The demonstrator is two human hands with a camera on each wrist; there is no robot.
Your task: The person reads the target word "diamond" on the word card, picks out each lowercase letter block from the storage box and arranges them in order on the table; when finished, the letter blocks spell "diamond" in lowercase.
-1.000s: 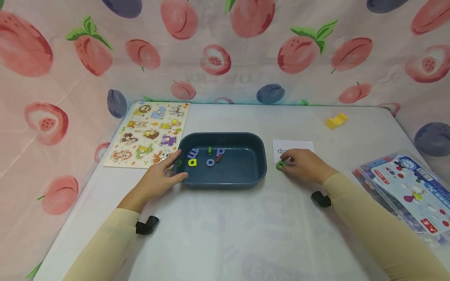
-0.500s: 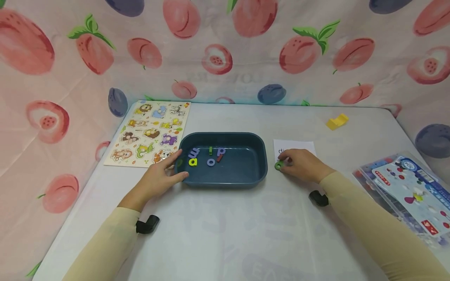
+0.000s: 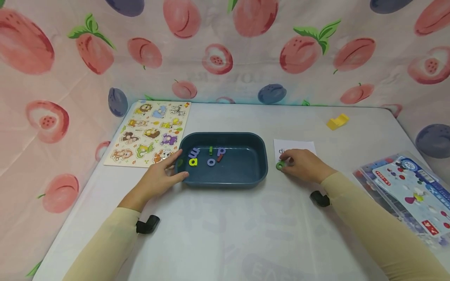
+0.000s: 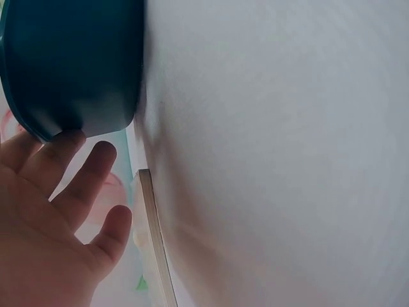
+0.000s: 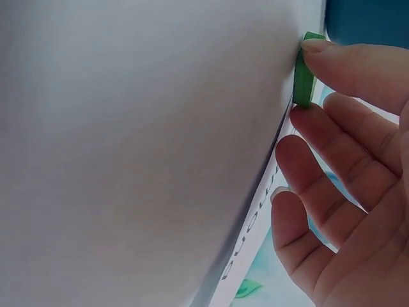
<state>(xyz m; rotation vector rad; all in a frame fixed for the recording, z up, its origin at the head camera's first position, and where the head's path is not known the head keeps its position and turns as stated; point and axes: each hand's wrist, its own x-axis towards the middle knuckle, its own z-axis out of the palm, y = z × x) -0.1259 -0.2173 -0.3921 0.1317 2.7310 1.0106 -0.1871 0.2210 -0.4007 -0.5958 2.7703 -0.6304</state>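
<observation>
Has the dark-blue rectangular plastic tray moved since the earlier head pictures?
No: against the flat cream wooden animal-puzzle board in the head view, the tray shows no visible shift.

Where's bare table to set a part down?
Free: table between left sleeve and right sleeve, nearer than the tray; strip beyond the tray, from animal board to yellow block. Crowded: the tray's left end, with left hand and board; the card, with right hand and green piece.

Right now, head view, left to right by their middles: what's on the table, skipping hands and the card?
Puzzle board → dark blue tray → green piece → yellow piece → clear plastic box with a printed label.
</observation>
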